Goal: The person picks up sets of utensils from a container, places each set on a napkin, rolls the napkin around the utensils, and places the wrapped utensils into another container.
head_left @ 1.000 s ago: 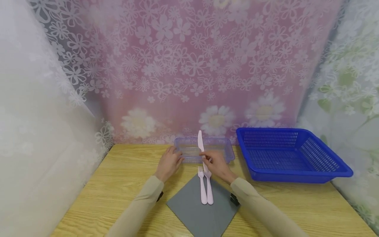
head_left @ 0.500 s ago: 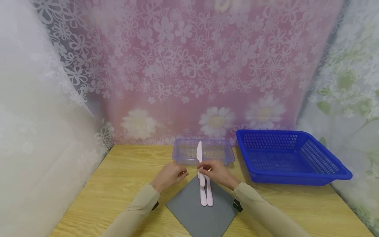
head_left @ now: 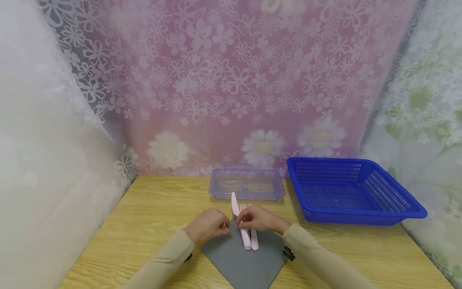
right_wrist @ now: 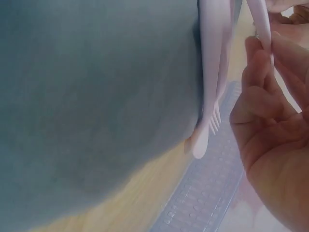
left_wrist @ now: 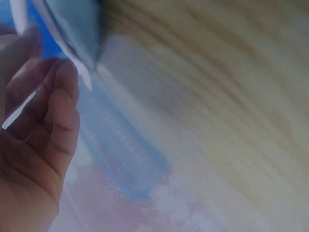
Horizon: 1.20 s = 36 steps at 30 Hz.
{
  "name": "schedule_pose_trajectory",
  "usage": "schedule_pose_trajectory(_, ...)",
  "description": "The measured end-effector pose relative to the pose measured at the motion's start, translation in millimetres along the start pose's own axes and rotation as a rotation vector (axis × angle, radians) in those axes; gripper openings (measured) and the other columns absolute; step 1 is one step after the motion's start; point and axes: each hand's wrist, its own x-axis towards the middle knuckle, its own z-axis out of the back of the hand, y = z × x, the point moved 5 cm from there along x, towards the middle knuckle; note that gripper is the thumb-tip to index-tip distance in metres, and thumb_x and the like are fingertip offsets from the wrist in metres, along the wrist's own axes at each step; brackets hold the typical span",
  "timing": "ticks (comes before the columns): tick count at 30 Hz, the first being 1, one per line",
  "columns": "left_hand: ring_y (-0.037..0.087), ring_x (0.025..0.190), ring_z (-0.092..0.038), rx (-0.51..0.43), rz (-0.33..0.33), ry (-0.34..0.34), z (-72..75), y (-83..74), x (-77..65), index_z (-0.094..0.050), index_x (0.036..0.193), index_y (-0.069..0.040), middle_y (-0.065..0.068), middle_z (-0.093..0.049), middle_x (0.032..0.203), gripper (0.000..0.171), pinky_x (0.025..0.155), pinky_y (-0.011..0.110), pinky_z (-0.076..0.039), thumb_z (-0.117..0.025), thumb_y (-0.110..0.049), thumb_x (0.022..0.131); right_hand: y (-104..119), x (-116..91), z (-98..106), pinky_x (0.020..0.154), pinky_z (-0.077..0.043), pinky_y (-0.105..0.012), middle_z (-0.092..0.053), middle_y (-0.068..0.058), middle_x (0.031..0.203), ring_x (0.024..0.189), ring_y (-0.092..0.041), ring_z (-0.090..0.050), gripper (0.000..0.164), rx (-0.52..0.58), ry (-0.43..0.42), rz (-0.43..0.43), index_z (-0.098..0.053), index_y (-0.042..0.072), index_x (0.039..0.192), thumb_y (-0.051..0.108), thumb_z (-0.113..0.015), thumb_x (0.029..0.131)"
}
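Note:
In the head view my right hand (head_left: 262, 219) pinches a pale pink plastic knife (head_left: 235, 204) between thumb and fingers, its blade pointing away. The knife slants over a matching fork (head_left: 243, 207), whose handle it partly hides. Beside the fork lies a spoon (head_left: 254, 241), its bowl mostly behind my right hand. All are over a dark grey folded napkin (head_left: 245, 267), turned cornerwise. Left of the knife my left hand (head_left: 209, 225) hovers with loosely bent fingers, holding nothing. The right wrist view shows the knife (right_wrist: 261, 24) between the right fingertips, apart from the spoon (right_wrist: 201, 142).
A clear bluish plastic tray (head_left: 247, 196) sits behind the napkin. To its right stands a large blue basket (head_left: 355, 214) with perforated walls. Both are on a wood-grain table (head_left: 137, 224), backed by a pink floral curtain (head_left: 231, 92).
My right hand has brought the knife down toward me from over the tray onto the other cutlery, its blade tip swinging left. My left hand has left the tray's edge and come nearer the napkin.

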Motion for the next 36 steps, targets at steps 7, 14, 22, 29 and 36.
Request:
schedule_pose_trajectory(7, -0.007, 0.058, -0.050, -0.084, -0.012, 0.063, -3.2, -10.7, -4.6, -0.076, 0.092, -0.016, -0.015, -0.062, 0.067, 0.034, 0.057, 0.009, -0.042, -0.079, -0.047, 0.078, 2, 4, -6, 0.057, -0.045, -0.018, -0.068, -0.001, 0.076, 0.060, 0.000, -0.052, 0.009, -0.006, 0.024, 0.001, -0.074, 0.011, 0.099, 0.011, -0.067, 0.094)
schedule_pose_trajectory(14, -0.005, 0.056, -0.048, -0.126, 0.040, 0.134, -12.5, -7.9, -7.8, -0.075, 0.089, -0.017, -0.017, -0.055, 0.062, 0.036, 0.056, 0.010, -0.042, -0.084, -0.048, 0.071, 0, 8, -12, 0.056, -0.045, -0.017, -0.069, 0.000, 0.078, 0.061, 0.002, -0.053, 0.011, -0.003, 0.033, -0.001, -0.073, 0.009, 0.100, 0.013, -0.066, 0.094)
schedule_pose_trajectory(22, -0.003, 0.056, -0.049, -0.167, 0.033, 0.193, -16.9, -7.8, -8.9, -0.073, 0.098, -0.018, -0.015, -0.054, 0.064, 0.040, 0.058, 0.012, -0.044, -0.085, -0.045, 0.071, -5, 12, -15, 0.058, -0.047, -0.019, -0.069, 0.003, 0.085, 0.065, -0.005, -0.059, 0.011, -0.035, 0.015, -0.048, -0.073, 0.015, 0.101, 0.014, -0.063, 0.096)
schedule_pose_trajectory(29, -0.002, 0.058, -0.048, -0.190, 0.061, 0.210, -16.4, -6.4, -9.7, -0.072, 0.100, -0.018, -0.015, -0.055, 0.067, 0.041, 0.058, 0.014, -0.044, -0.086, -0.043, 0.071, -3, 13, -19, 0.061, -0.049, -0.019, -0.071, 0.005, 0.089, 0.066, -0.002, -0.060, 0.012, -0.069, -0.009, -0.050, -0.075, 0.018, 0.100, 0.016, -0.064, 0.096)
schedule_pose_trajectory(36, -0.001, 0.060, -0.048, -0.213, 0.074, 0.209, -15.5, -4.9, -9.6, -0.071, 0.101, -0.019, -0.010, -0.059, 0.071, 0.040, 0.058, 0.015, -0.044, -0.086, -0.042, 0.071, -4, 13, -19, 0.061, -0.049, -0.018, -0.072, 0.007, 0.087, 0.065, 0.002, -0.060, 0.009, -0.146, -0.022, -0.078, -0.076, 0.019, 0.097, 0.018, -0.067, 0.094)
